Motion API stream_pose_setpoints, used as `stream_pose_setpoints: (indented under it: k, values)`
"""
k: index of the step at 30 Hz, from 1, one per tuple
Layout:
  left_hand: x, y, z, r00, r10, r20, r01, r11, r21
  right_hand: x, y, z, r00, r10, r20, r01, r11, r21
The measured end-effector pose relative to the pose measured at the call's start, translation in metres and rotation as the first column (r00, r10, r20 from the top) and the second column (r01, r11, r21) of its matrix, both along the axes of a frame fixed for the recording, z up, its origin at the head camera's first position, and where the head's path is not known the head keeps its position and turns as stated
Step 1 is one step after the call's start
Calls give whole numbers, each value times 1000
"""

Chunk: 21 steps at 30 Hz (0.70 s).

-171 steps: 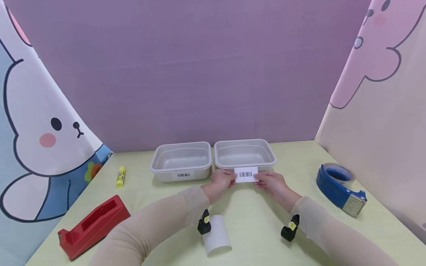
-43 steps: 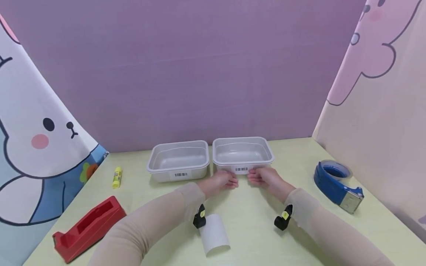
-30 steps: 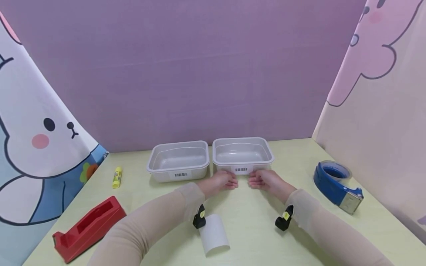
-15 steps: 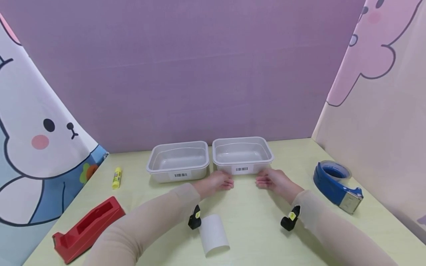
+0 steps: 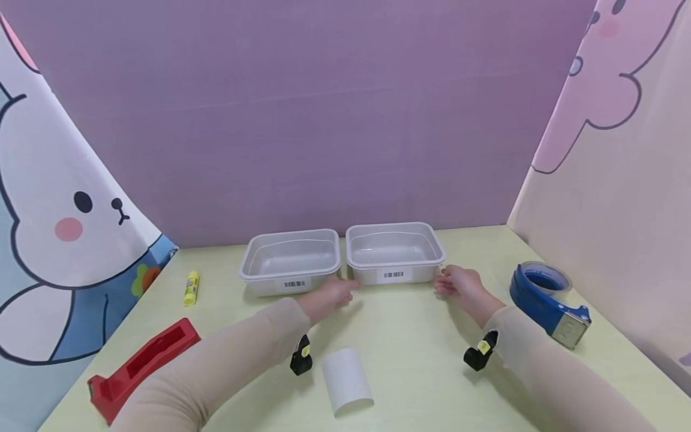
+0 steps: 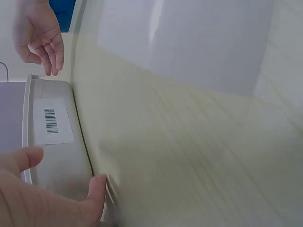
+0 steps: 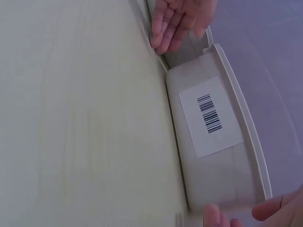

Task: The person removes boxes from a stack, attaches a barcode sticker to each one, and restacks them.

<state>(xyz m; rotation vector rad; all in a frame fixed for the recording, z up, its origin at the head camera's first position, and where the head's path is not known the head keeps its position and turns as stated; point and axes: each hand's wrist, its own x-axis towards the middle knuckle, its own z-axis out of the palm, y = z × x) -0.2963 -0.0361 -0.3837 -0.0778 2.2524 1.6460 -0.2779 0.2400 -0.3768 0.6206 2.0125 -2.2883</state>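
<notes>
Two pale plastic bins stand side by side: the left bin [image 5: 266,287] and the right bin [image 5: 369,276]. Each has a white barcode label on its front, the left label [image 5: 294,284] and the right label [image 5: 394,275]. That right label lies flat on the wall in the right wrist view [image 7: 210,117]. My left hand [image 5: 330,293] is beside the gap between the bins, thumb and fingers parted and holding nothing. By the right bin's front right corner, my right hand [image 5: 466,289] has its fingers loosely extended and holds nothing.
A curled white paper sheet [image 5: 347,378] lies in front. On the left are a red tape dispenser [image 5: 143,366], partly behind the left sleeve, and a yellow glue stick [image 5: 191,288]. A blue tape dispenser [image 5: 545,309] with a roll stands at the right. A purple wall [image 5: 345,120] rises behind.
Earlier both hands held the barcode label before the right bin; now it is on the bin's front. The hands have let go and moved apart, left hand leftward, right hand rightward.
</notes>
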Motion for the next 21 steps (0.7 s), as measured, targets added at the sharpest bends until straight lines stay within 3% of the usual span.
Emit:
stream_pose_setpoints:
  k: [5,8,12,18,21]
  values:
    - [2,-7,2,996,-89,-19,89,996,-19,-3,-1,6,996,-84,-32,85,995,43]
    - [1,-8,0,992,-118,-35,119,992,35,-9,-2,8,994,-98,-47,101,993,60]
    - [0,-9,0,988,-144,-52,148,985,85,-19,-1,8,996,-86,-34,89,992,91]
    - [6,-19,9,981,-188,-53,188,982,-3,-30,4,10,998,-59,-16,61,987,147]
    - [8,-30,16,975,-210,-67,212,977,15,-32,5,11,998,-54,-28,57,987,148]
